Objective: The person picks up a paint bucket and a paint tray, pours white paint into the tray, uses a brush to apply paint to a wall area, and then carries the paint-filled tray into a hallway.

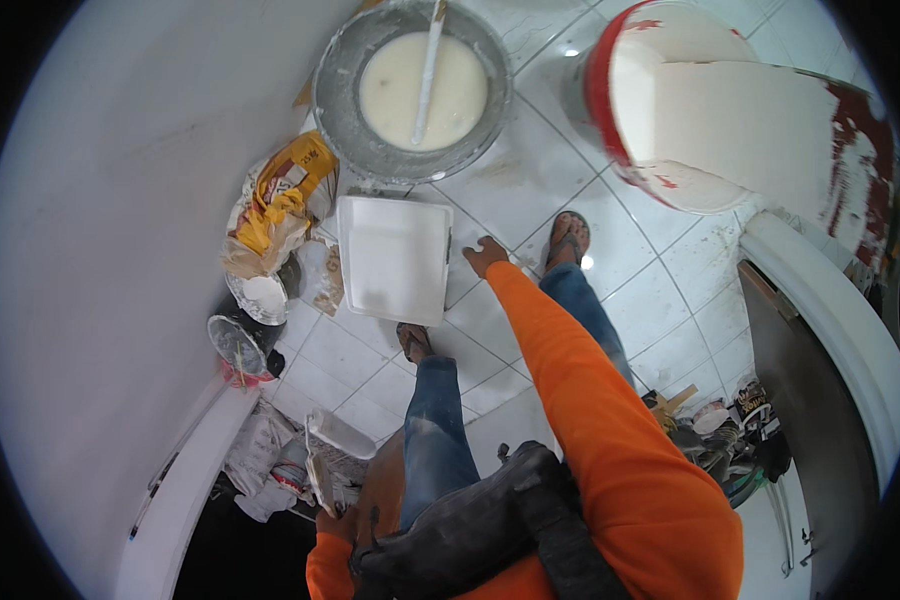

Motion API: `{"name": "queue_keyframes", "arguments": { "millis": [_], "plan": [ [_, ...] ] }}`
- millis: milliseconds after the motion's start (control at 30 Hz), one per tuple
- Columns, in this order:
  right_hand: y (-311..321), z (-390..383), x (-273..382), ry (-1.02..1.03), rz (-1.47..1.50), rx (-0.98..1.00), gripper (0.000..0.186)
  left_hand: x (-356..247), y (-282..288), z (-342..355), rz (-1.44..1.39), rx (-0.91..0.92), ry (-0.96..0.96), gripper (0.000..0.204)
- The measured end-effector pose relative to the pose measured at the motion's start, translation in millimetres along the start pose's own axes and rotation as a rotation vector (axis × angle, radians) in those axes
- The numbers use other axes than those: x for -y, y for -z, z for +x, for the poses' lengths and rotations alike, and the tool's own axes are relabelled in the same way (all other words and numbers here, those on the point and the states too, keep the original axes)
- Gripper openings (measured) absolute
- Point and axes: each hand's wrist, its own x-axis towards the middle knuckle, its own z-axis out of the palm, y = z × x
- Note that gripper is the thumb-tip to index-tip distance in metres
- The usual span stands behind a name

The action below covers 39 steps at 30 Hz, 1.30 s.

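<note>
My right hand [485, 257] reaches forward over the tiles with its fingers loosely bent and apart. It holds nothing and is just right of a white rectangular tray [395, 262], not touching it. At the lower left, my left hand [338, 522] is closed around a flat, narrow tool smeared with white [320, 482]; its exact kind is unclear. Beyond the tray stands a round grey tub [335, 105] of creamy white liquid [385, 95]. A white-coated stick [427, 90] leans in that liquid.
A red-rimmed bucket [600, 90], white inside, stands far right beside a white-smeared board [770, 125]. Along the left wall are a yellow bag [295, 180] and a dark bucket [238, 342]. Clutter [720, 440] lies by a door [805, 385]. My sandalled feet [568, 240] flank the tray's near side.
</note>
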Motion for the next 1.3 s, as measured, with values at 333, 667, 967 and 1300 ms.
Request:
{"name": "queue_keyframes", "arguments": {
  "millis": [333, 667, 967, 1300],
  "plan": [
    [-88.6, 25.9, 33.4, -0.034, 0.107, -0.040, 0.042, 231.7, -24.1, 102.3, 0.119, 0.044, 0.055, 0.048],
    [28.1, -127.3, -100.5, -0.176, 0.425, -0.361, 0.035, 155.8, 29.6, 106.5, 0.056, 0.082, -0.268, 0.042],
    [173.7, -276.2, -198.3, -0.546, 1.068, -0.526, 0.032, -9.2, 60.2, -29.4, 0.036, -0.020, -0.297, 0.026],
    [444.0, -279.6, -256.5, -0.387, 0.483, -1.001, 0.032, -104.4, -8.9, -114.7, -0.385, 0.121, 0.063, 0.019]
  ]
}}
